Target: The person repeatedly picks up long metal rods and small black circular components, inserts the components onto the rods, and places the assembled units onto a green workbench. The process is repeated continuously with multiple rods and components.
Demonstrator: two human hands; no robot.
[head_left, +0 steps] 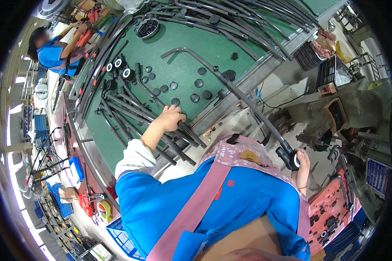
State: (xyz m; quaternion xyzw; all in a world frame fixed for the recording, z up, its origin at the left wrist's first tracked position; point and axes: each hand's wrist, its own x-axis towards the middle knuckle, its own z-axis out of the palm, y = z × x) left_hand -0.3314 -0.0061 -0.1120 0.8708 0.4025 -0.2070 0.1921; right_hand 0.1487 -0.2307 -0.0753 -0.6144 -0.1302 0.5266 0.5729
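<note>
My left hand (170, 118) is closed round a dark metal tube (149, 92) that lies on top of a bundle of tubes (135, 114) at the near edge of the green table (176, 37). Some of the bundle's tubes carry black fittings with white-ringed wheels (129, 74). At the right, my right hand (304, 164) grips the black plastic fitting (287, 157) on the lower end of a long bent tube (252, 106). That tube slants up and left over the table edge, its curved end above the tabletop. Round black caps (198, 83) are scattered between the two tubes.
A metal bowl (147, 28) of small black parts stands at the table's far side. More long tubes (235, 21) are heaped along the far right. Black crates (307, 56) stand beyond the table edge. A co-worker in a blue shirt (52, 56) works at the far left.
</note>
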